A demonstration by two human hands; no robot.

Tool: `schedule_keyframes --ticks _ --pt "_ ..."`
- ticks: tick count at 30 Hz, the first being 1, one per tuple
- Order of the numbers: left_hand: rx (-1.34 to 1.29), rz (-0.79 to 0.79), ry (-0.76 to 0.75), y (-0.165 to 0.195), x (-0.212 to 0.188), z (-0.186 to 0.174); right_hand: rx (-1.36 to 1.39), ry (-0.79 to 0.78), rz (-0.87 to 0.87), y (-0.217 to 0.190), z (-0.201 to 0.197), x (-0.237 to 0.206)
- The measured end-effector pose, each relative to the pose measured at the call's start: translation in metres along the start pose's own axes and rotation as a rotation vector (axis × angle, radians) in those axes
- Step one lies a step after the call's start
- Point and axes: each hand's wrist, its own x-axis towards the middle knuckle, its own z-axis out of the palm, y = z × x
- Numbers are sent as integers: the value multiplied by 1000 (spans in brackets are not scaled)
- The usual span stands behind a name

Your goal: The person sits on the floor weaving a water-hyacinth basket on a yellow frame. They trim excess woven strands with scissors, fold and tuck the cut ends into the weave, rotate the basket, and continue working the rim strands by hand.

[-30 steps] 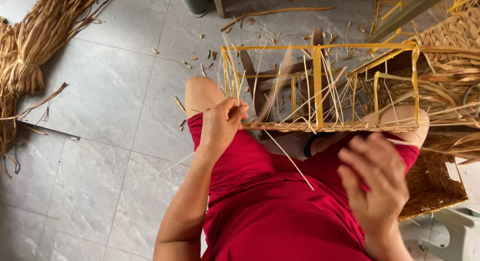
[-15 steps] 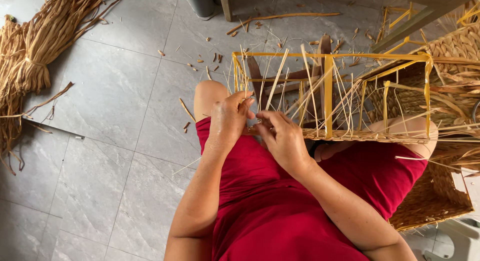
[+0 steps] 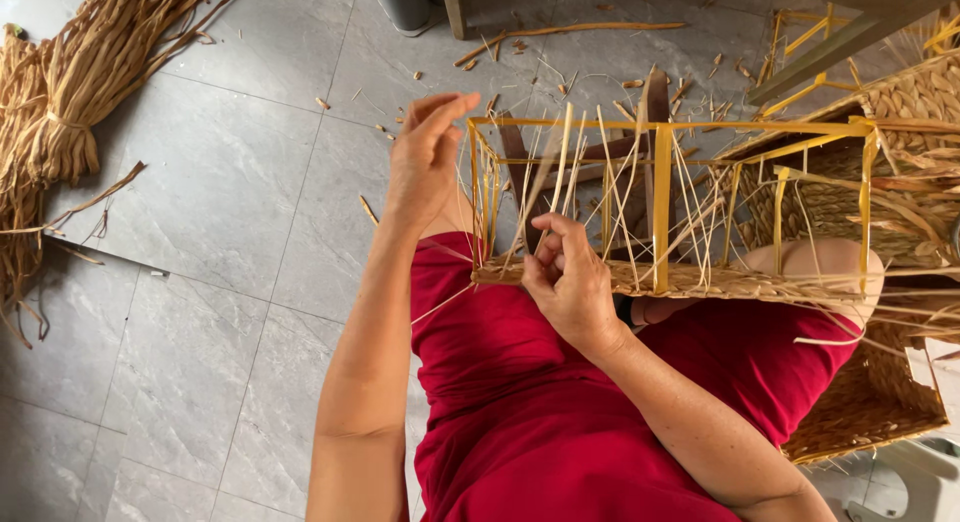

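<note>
A yellow wire frame, box-shaped and strung with thin pale straw strands, rests across the person's lap on red cloth. A flat woven strip of dry fibre runs along its near bottom edge. The right hand pinches strands at the near left part of that strip, fingers curled shut. The left hand is raised beside the frame's left corner, fingers loosely extended, holding nothing clearly visible. A bundle of coarse tan straw lies far left on the grey tiled floor; finished woven baskets sit at right.
</note>
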Motion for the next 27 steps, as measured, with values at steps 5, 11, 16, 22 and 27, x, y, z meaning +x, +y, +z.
schedule_keyframes --ticks 5,11,16,22,27 --pt "412 67 -62 -26 24 15 -20 2 -47 5 1 -3" --pt "-232 -289 -124 -48 44 24 16 -21 13 8 3 0" --pt "-555 -360 304 -47 47 4 13 -27 -1 8 4 1" --pt "-559 -329 34 -15 34 -15 10 -29 -13 9 4 0" --pt "-407 -60 250 -8 35 -54 -13 -36 3 12 5 -3"
